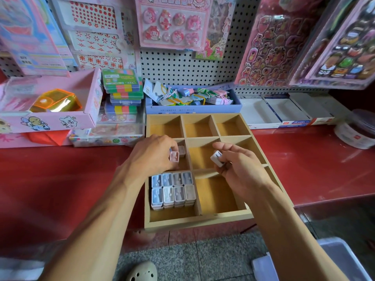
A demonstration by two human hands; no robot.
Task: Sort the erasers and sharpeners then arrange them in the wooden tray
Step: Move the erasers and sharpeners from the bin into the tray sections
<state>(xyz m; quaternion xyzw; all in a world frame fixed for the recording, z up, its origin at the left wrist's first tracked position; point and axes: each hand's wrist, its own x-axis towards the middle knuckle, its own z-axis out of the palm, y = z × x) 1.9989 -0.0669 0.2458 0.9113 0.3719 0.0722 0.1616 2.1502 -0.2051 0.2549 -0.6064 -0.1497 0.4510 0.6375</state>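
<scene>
Left hand [151,154] pinching a pink sharpener [174,156], right hand [238,166] gripping a white sharpener [216,158], wooden tray [198,220] below, packed sharpeners [173,188] at seven o'clock

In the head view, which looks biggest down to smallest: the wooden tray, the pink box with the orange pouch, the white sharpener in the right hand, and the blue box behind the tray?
1. Wooden tray
2. Pink box
3. Blue box, though it sits farther back, so this is unsure
4. White sharpener, clearly smallest

Left hand [151,154] hid most of the middle-left compartment [183,162]; pink sharpener [174,156] partly covered by fingers.
</scene>
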